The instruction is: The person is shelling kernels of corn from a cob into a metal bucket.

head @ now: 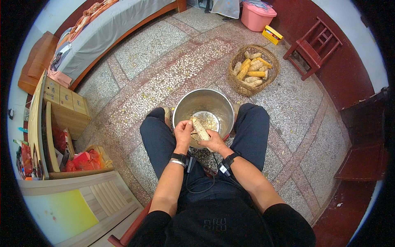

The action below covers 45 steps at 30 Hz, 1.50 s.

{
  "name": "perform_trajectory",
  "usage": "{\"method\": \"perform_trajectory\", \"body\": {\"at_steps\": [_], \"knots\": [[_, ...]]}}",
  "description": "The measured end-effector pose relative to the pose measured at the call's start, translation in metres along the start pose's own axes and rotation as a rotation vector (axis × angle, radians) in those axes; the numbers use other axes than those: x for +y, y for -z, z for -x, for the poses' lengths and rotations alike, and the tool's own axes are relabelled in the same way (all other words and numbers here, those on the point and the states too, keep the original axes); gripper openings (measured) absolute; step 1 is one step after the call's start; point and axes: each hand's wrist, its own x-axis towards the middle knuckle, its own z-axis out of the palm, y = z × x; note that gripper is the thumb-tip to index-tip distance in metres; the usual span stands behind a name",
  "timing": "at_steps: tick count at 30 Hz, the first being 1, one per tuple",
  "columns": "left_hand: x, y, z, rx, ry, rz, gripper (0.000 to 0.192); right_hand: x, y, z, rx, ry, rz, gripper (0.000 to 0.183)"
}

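A mostly bare corn cob (200,129) slants over a round metal pot (227,106) that stands on the floor between my knees. My right hand (215,141) grips the cob's lower end. At its upper end, the fingers of my left hand (184,130) are bent with the thumb against the tip; whether they hold it firmly I cannot tell. Loose corn kernels (210,121) lie at the bottom of the pot. Beyond the pot, to the right, a woven basket (243,90) holds several cobs, some yellow with kernels and some pale.
A red wooden chair (314,55) stands by the right wall, near a pink lidded bin (256,18) and a yellow box (272,35). A bed (101,34) is at the upper left. An open drawer (83,174) with red plastic bags is at the left.
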Motion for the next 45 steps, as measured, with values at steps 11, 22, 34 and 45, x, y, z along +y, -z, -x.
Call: {"method": "perform_trajectory", "body": {"at_steps": [11,22,34,45], "knots": [[-0.011,0.005,-0.004,0.011,-0.059,-0.014,0.011,-0.003,-0.003,0.0,-0.005,-0.028,0.003,0.044],[-0.003,0.002,-0.002,0.094,0.082,0.083,0.009,0.032,-0.001,-0.012,0.318,-0.052,-0.043,0.041],[-0.006,0.001,-0.003,0.047,0.077,0.091,0.014,-0.009,0.001,0.001,0.192,-0.06,0.001,0.041],[0.002,-0.003,0.001,-0.014,0.058,0.109,0.015,0.003,-0.003,-0.002,0.078,0.084,0.05,0.042]]}}
